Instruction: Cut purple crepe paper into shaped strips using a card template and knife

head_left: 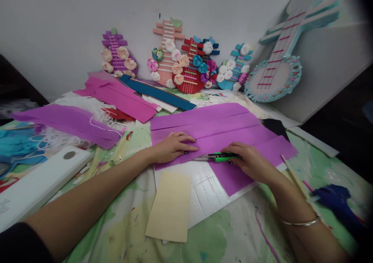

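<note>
A purple sheet of crepe paper or felt (pixel 221 130), with long slits or creases across it, lies over a white board (pixel 201 181). My left hand (pixel 175 148) rests flat on its left part, fingers stretched out and holding nothing. In my right hand (pixel 247 160) is a green and black utility knife (pixel 223 156), the fingers closed round it. Its blade points left and lies at the near edge of the purple sheet, close to my left fingertips. A flap of the sheet hangs toward me below the knife. Nearest to me on the board is a tan card (pixel 170 206).
Decorated toy guitars (pixel 190 68) lean along the wall, a large pale one (pixel 281 64) at right. A blue glue gun (pixel 335 199) lies right. To the left are a white box-like device (pixel 43 185), white string (pixel 61 138) and pink sheets (pixel 116 95).
</note>
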The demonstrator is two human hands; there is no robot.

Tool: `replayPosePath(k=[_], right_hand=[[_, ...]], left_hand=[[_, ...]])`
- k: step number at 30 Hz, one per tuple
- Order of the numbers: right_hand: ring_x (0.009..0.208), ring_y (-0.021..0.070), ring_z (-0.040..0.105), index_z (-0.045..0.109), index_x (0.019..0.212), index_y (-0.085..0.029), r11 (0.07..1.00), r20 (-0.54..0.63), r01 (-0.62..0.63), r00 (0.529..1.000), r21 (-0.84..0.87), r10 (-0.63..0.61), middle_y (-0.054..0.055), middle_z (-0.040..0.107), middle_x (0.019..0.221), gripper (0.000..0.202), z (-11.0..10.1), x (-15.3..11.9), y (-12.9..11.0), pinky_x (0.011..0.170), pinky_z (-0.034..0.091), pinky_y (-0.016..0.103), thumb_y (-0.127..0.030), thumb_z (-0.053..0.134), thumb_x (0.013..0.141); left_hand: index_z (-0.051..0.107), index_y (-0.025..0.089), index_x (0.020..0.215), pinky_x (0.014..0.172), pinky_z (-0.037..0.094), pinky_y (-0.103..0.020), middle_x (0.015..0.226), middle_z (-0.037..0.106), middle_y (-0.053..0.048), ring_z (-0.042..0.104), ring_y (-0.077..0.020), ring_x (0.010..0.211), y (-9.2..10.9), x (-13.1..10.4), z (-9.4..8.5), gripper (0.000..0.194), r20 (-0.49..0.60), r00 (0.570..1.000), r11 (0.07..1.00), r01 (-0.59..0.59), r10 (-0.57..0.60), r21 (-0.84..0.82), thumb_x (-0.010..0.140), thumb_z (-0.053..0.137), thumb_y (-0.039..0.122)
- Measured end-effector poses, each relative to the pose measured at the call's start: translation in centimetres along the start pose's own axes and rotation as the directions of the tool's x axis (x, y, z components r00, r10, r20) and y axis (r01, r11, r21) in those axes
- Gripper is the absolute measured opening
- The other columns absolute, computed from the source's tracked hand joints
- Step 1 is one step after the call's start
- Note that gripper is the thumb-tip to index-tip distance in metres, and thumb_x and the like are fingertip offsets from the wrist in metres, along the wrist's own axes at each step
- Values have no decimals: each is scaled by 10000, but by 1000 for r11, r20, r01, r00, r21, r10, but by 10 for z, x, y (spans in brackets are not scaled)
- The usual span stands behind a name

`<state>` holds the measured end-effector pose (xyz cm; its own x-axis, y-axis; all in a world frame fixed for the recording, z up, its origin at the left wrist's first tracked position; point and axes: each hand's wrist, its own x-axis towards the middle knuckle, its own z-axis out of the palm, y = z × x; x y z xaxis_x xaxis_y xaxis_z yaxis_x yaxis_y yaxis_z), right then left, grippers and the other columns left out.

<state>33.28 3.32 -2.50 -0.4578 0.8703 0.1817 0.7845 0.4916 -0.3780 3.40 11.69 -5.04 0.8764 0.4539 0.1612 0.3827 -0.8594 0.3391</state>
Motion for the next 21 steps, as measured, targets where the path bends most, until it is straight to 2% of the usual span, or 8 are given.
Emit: replayPosePath(k=[10,21], right_hand=[[950,231,598,660,1088,-176,999,10,15,1000,-38,-15,96,662,1025,375,5,9,-15,848,470,364,-12,496,793],[965,240,583,652,1112,-173,1000,55,-12,998,-15,13,102,648,1053,361,1,4,-10,855,463,387,-32,490,821]], left_hand=[[541,388,1319,1069,251,-472,1425,484,-6,376,-248,1302,1,0,0,393,1,1000,1000,10,-10,-1,987,377,255],[540,386,1323,1064,259,-472,1426,484,-17,374,-256,1301,1,0,-1,387,8,1000,1000,8,-8,-23,990,368,287]])
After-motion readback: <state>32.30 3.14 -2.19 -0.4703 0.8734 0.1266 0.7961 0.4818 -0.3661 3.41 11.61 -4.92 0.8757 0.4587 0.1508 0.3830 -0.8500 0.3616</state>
